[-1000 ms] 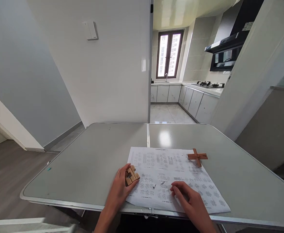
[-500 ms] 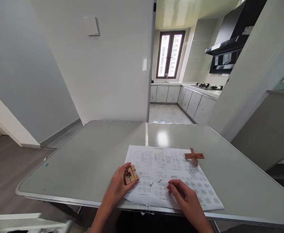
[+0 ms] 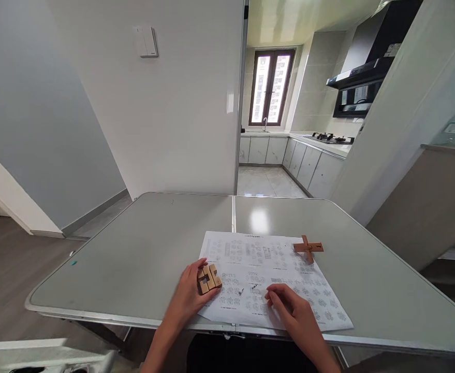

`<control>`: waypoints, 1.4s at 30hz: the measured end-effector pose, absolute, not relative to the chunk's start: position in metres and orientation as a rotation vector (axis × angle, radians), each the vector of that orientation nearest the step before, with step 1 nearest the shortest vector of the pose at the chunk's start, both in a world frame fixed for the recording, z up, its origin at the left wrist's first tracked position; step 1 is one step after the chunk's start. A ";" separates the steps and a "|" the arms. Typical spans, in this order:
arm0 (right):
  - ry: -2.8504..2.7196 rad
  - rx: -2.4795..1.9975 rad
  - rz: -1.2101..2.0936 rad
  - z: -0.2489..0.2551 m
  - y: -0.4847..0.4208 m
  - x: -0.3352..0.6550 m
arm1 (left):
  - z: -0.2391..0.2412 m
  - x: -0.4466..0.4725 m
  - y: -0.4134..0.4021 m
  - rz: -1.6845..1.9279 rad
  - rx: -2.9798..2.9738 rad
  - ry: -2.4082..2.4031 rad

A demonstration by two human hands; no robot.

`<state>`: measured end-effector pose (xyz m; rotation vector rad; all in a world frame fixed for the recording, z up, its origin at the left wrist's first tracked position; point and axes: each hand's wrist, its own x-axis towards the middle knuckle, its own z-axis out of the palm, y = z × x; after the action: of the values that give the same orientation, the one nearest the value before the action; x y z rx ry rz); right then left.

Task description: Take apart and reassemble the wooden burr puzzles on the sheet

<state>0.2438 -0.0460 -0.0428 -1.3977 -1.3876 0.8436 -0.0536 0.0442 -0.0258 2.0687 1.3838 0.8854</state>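
My left hand (image 3: 190, 290) is wrapped around a light wooden block puzzle (image 3: 208, 280) with notched pieces, at the left edge of the printed sheet (image 3: 250, 311). My right hand (image 3: 291, 305) rests on the lower right of the sheet. Its fingers are curled together toward the thumb, and nothing shows in them. Between the hands lie two small dark metal-looking bits (image 3: 241, 291), too small to make out. At the sheet's upper right edge sits a reddish-brown wooden cross-shaped puzzle (image 3: 308, 248), apart from both hands.
The grey folding table (image 3: 165, 233) has a seam down its middle and a metal rim. A small teal bit (image 3: 74, 263) lies near its left edge. Beyond stand a white wall with a light switch (image 3: 146, 42) and a kitchen with a gas stove (image 3: 332, 138).
The view has shifted very slightly. Both hands, the block puzzle and the cross-shaped puzzle keep their places on the table and sheet.
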 end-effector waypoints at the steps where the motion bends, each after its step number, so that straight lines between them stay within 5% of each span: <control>1: -1.385 -1.391 0.839 -0.042 -0.046 0.244 | -0.025 -0.055 0.044 0.880 2.057 1.389; 28: -1.420 -1.385 0.855 -0.042 -0.043 0.242 | -0.016 -0.041 0.044 0.768 2.107 1.285; 42: -1.639 -1.367 0.548 -0.041 -0.015 0.186 | -0.028 -0.013 0.038 0.838 2.070 1.162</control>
<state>0.1859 -0.0154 -0.0409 -1.3668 -1.6392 0.5484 -0.0132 0.0377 -0.0280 2.0702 1.1622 0.8384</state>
